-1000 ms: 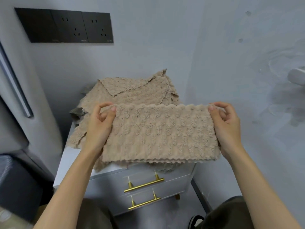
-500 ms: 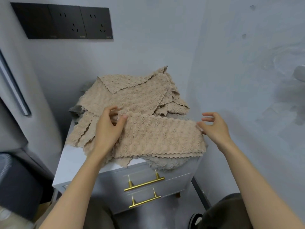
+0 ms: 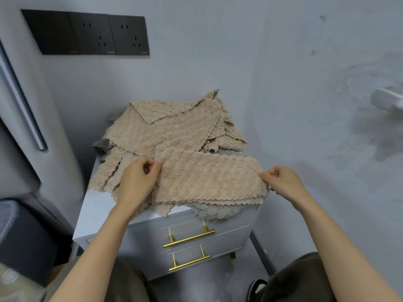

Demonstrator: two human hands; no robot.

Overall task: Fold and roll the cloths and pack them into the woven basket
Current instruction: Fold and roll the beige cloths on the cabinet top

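Observation:
A folded beige textured cloth (image 3: pixel 209 177) lies as a long strip across the front of a pile of loose beige cloths (image 3: pixel 165 127) on the white cabinet top (image 3: pixel 96 212). My left hand (image 3: pixel 137 182) pinches the strip's left end at its far corner. My right hand (image 3: pixel 281 180) pinches its right end. A grey cloth (image 3: pixel 216 211) sticks out under the strip and hangs over the cabinet's front edge. No woven basket is in view.
The cabinet has two drawers with gold bar handles (image 3: pixel 189 237). Walls close in behind and to the right. A black socket panel (image 3: pixel 87 32) is on the back wall. A dark bin (image 3: pixel 24 238) stands at lower left. My knees and a shoe (image 3: pixel 257 287) are below.
The strip, held up in the air a second ago, has been laid on the pile. My right hand let go of it briefly and now pinches its right end again.

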